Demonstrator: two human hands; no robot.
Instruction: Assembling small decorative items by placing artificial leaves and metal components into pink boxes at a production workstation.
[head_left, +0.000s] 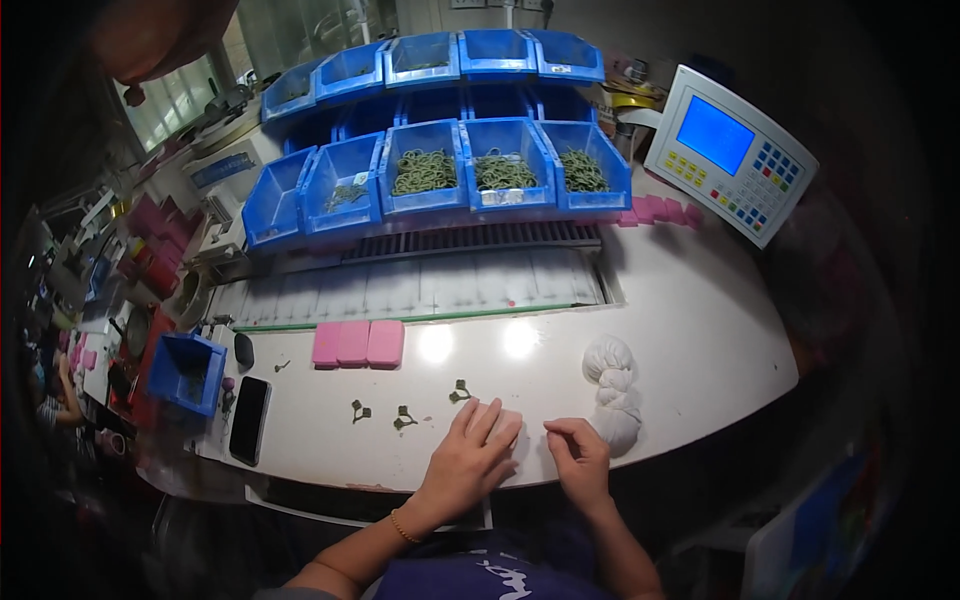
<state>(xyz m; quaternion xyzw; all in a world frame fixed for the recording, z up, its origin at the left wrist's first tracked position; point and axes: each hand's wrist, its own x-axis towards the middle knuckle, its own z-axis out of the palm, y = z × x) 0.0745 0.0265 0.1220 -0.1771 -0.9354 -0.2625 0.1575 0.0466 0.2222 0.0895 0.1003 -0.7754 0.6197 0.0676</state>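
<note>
My left hand point(468, 458) lies over a pale pink block point(512, 420) at the table's near edge, fingers curved across it. Just to its right is my right hand point(583, 462), thumb and bent forefinger drawn together; anything between the tips is too small to make out. Beyond the left fingertips lies a small dark green branched piece point(460, 391). Two similar pieces, a green branched piece point(404, 417) and another green piece point(360, 411), sit farther left. A knotted white cloth bundle point(612, 385) rests right of my right hand.
Pink blocks point(357, 344) stand in a row mid-table. At left are a phone point(250, 421), a black mouse-like object point(244, 350) and a blue bin point(187, 373). Tiered blue bins point(423, 168), some with green pieces, rise behind. A control panel point(733, 150) stands back right.
</note>
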